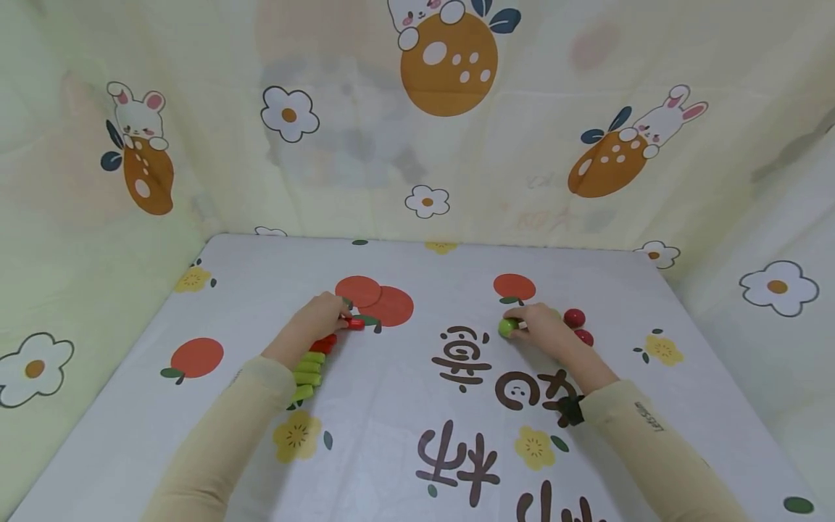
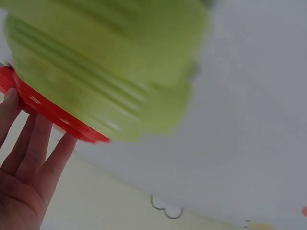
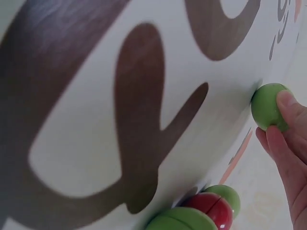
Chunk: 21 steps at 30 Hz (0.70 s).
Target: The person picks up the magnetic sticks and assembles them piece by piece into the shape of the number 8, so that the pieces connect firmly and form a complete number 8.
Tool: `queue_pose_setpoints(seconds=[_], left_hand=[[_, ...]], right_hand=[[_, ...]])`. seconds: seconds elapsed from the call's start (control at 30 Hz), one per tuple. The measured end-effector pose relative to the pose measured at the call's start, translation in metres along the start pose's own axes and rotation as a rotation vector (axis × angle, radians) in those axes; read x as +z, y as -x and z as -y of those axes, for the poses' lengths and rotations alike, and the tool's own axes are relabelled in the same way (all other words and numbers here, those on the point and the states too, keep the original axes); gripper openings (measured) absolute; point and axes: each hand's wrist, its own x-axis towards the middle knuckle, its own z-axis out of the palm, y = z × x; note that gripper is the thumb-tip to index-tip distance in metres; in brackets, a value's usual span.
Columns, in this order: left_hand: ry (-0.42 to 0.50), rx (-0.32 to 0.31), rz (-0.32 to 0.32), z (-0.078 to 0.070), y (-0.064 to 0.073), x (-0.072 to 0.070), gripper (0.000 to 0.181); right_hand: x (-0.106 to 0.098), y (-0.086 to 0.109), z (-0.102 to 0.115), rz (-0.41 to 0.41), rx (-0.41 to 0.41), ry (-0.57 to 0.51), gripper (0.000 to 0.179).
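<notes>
Green, round ball [image 1: 506,328], centre-right, sits between pinching fingertips of the right hand [image 1: 540,328]; left hand [image 1: 318,320] pinches red piece [image 1: 355,324], centre-left.

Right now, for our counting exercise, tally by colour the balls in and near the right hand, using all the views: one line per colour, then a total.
Green balls: 3, one of them held by the right hand
Red balls: 2
Total: 5 in sight; the hand could hide more in the head view.
</notes>
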Motion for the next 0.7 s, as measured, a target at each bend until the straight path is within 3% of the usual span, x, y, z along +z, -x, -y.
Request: queue_pose_setpoints(seconds=[0.13, 0.37, 0.47, 0.7], left_hand=[[-0.004, 0.024, -0.015, -0.013, -0.007, 0.004, 0.011], [-0.071, -0.015, 0.021, -0.035, -0.024, 0.008, 0.01], [-0.1, -0.018, 0.034, -0.04, -0.027, 0.007, 0.007], [-0.081, -0.089, 0.072, -0.046, -0.03, 0.005, 0.012]], right_hand=[[0.003, -0.004, 0.002, -0.02, 0.013, -0.039, 0.032], [0.005, -0.005, 0.0, -0.026, 0.036, -0.126, 0.033], [0.006, -0.006, -0.002, -0.03, 0.06, -0.16, 0.034], [0.01, -0.009, -0.004, -0.048, 0.067, -0.233, 0.036]])
